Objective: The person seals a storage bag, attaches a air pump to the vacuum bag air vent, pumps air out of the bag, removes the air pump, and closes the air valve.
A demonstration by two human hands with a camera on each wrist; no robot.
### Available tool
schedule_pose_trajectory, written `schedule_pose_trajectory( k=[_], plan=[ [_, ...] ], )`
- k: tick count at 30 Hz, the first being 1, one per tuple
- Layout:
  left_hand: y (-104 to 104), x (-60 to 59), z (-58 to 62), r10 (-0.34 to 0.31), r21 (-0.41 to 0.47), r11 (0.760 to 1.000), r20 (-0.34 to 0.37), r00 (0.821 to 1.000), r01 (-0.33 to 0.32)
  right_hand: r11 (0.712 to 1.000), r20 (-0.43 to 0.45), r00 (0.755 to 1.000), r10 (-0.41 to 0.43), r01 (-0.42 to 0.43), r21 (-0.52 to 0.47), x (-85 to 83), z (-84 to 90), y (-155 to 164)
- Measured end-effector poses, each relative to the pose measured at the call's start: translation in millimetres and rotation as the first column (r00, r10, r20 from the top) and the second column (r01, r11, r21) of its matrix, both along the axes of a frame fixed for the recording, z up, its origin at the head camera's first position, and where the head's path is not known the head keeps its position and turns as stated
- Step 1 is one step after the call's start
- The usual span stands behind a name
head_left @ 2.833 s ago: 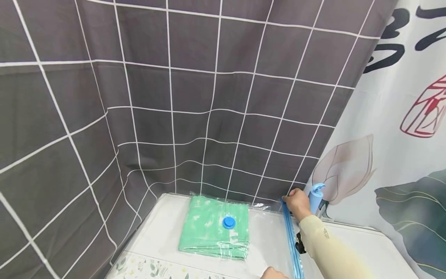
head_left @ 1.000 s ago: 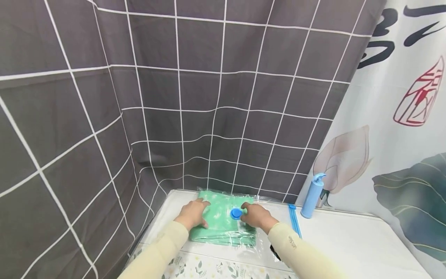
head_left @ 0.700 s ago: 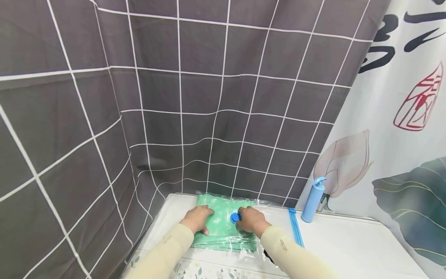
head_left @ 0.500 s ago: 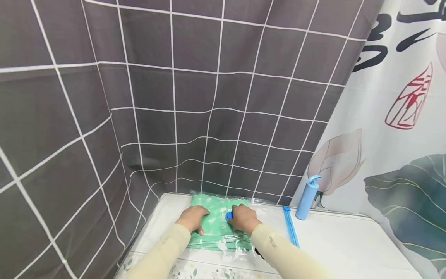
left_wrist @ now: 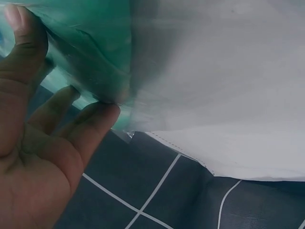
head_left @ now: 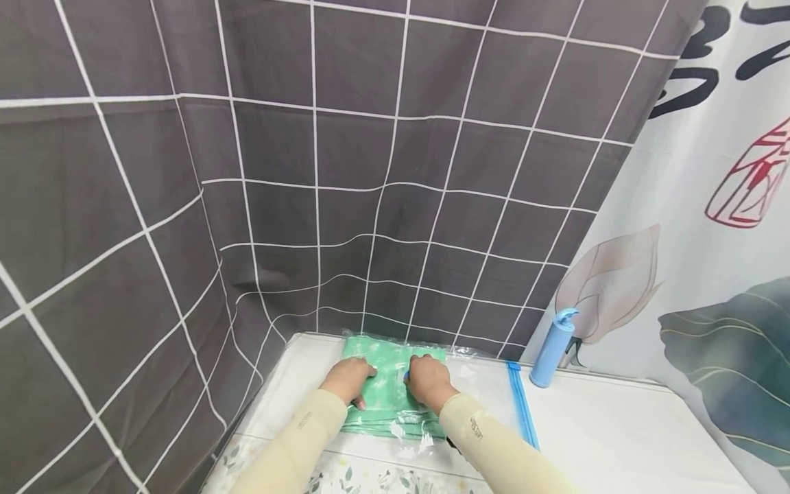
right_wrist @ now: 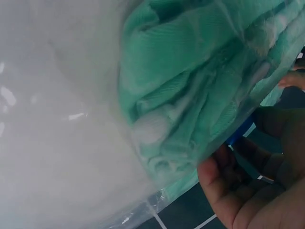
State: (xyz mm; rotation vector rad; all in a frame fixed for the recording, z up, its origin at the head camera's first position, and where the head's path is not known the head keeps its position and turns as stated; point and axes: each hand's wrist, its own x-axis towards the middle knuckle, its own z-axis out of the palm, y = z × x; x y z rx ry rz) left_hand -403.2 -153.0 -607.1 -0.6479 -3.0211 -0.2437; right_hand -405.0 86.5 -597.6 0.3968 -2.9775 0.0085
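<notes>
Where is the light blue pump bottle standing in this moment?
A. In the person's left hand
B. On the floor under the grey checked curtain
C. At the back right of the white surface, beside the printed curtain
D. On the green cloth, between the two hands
C: the pump bottle stands upright at the back right of the white surface, apart from both hands, which rest on the bagged green cloth.

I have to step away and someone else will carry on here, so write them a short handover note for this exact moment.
Left hand: flat, fingers straight, pressing the green cloth through the clear bag.
Right hand: curled over the blue valve cap on the bag.
The bag lies flat on the white table; its blue zip strip runs along the right side. The blue pump bottle stands apart, at the back right.
Done: cloth is inside the bag.
Left: probably working the valve and pressing the air out; whether the zip is fully sealed cannot be told.
</notes>
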Motion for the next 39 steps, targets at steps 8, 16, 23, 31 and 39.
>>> schedule_pose_trajectory(
  k=[8,16,23,31,39],
  plan=[
    [-1,0.3,0.4,0.014,-0.004,1.000,0.043,0.999,-0.014,0.997,-0.054,0.996,0.077,-0.077,0.001,-4.2,-11.8,-4],
    [-1,1.9,5.0,-0.003,-0.037,0.999,0.047,0.999,0.005,0.995,-0.020,0.995,0.098,-0.098,-0.005,4.0,-5.3,-2],
    [-3,-2.9,3.2,-0.019,-0.052,0.998,0.050,0.999,0.022,0.970,-0.050,0.969,0.241,-0.242,-0.008,-10.1,-17.4,11],
    [0,-3.9,11.9,0.018,-0.011,1.000,0.078,0.997,-0.017,0.907,-0.020,0.916,0.401,-0.400,-0.129,-7.0,8.2,26],
    [9,16.4,37.2,0.065,0.022,0.997,0.116,0.991,-0.068,0.968,0.043,0.973,0.228,-0.222,-0.120,-17.8,5.0,26]
  ],
)
